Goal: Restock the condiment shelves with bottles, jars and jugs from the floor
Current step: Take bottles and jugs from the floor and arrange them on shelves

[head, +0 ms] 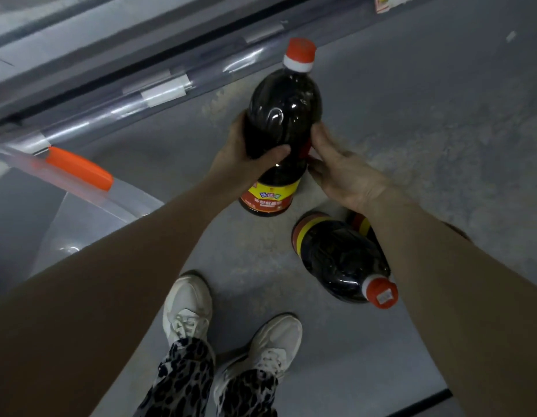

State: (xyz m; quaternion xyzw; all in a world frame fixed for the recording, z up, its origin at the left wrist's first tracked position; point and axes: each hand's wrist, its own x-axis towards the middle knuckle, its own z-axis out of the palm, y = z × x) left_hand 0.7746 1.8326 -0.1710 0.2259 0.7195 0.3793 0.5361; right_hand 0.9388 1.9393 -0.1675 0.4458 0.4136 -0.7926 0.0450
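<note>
View straight down at a grey concrete floor (441, 130). At centre, a large dark plastic sauce bottle with a red cap and a red-and-yellow label (283, 115) is tilted, cap toward the top of the frame. The left hand (240, 155) grips its body, thumb curled across the front. The right hand (345, 176) touches the bottle's right side with fairly straight fingers. At lower right, 2 similar dark bottles sit on the floor: 1 in full view (339, 260), and 1 mostly hidden behind the right forearm (362, 224). A clear plastic bin with an orange handle (89, 206) fills the left edge. A grey shelf edge (140, 103) crosses the upper left. 2 white sneakers (187, 308) show at bottom centre.
</note>
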